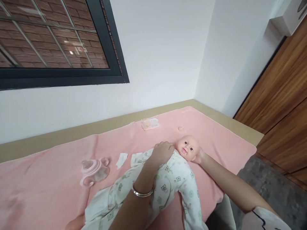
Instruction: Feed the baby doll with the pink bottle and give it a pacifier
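A baby doll [165, 185] in a white onesie with a green print lies on its back on a pink blanket [48, 179], head toward the right. My left hand [163, 152], with a silver bangle on the wrist, grips the doll at the shoulder near its collar, fingers bent over the cloth. Behind the doll's head [189, 143] my right hand [199, 157] is cupped at the neck, its fingers mostly hidden beneath. Left of the doll lies a pink two-handled baby bottle [96, 171] on its side, and between them a small white piece of cloth or tissue [122, 160].
Toward the wall a small clear packet [150, 123] rests on the blanket. A small clear item [181, 128], perhaps a pacifier, sits above the doll's head. The tan table edge [249, 134] meets white walls, with a dark-framed window [120, 76] at left and wooden panels [283, 105] at right.
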Action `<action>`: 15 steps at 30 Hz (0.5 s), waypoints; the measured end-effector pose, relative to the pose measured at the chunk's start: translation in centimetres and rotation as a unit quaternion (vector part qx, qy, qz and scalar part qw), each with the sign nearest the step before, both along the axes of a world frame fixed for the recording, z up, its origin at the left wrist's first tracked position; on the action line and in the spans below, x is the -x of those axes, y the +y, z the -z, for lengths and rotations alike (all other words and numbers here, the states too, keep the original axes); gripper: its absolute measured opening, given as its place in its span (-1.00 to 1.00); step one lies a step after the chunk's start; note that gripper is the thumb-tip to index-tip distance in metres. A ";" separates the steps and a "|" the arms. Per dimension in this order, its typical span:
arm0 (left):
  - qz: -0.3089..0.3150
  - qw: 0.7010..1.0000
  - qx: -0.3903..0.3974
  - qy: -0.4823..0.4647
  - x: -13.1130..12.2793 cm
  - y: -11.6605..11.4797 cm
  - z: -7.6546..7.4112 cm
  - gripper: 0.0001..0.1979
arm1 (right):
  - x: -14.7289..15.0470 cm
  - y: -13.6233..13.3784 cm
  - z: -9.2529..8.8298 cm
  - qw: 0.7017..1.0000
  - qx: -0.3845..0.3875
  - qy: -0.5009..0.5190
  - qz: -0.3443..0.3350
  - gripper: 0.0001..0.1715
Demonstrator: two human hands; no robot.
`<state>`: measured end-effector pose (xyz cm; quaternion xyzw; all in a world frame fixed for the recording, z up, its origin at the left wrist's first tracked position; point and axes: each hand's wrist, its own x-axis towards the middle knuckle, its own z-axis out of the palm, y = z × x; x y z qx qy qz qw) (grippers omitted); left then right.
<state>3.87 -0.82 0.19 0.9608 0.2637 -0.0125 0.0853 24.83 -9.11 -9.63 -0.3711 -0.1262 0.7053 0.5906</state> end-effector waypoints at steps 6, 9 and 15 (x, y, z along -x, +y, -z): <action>-0.079 0.993 0.016 -0.088 -1.1 -0.4 0.3 -0.76 | 2.6 -2.1 -3.5 0.987 0.018 0.101 0.121 -0.40; -0.121 0.981 0.003 -0.153 -0.5 -2.6 -0.1 -0.66 | 2.6 -2.0 -3.9 0.984 0.050 0.093 0.141 -0.42; 0.003 0.947 -0.073 -0.313 6.8 -8.4 1.7 -0.63 | 1.2 -2.1 -3.4 0.983 0.105 0.036 0.147 -0.50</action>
